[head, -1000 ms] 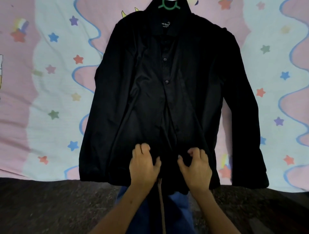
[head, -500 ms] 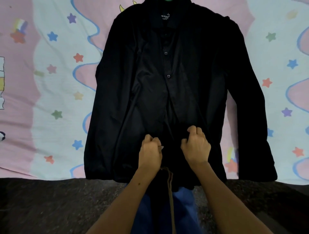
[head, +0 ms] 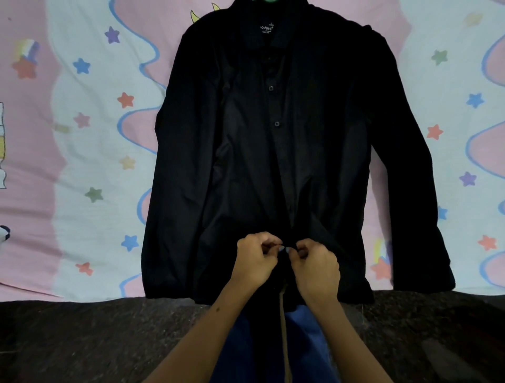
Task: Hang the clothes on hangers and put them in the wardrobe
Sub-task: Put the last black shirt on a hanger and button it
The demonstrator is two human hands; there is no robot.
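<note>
Black long-sleeved button-up shirt [head: 273, 164] is laid flat, front upward, on a pink and pale-blue bedsheet [head: 82, 164] printed with coloured stars and wavy blue lines. Its collar lies at the far top edge of the view, where a small part of a green plastic hanger [head: 269, 1] is seen above the neck; how the hanger sits inside the shirt is hidden. Both sleeves are spread downward along the sides of the body, and two small dark buttons are seen along the placket in the upper half.

At the lower middle of the shirt front, the two hands are brought close together on the placket. The left hand [head: 257, 259] is curled, with thumb and fingers pinched onto the dark fabric. The right hand [head: 317, 265] is curled likewise, its fingertips pinching the cloth just beside the left hand's. Whether a button is held between them cannot be told.

The shirt hem reaches the near edge of the bed, below which a dark speckled floor [head: 95, 341] is seen.
</note>
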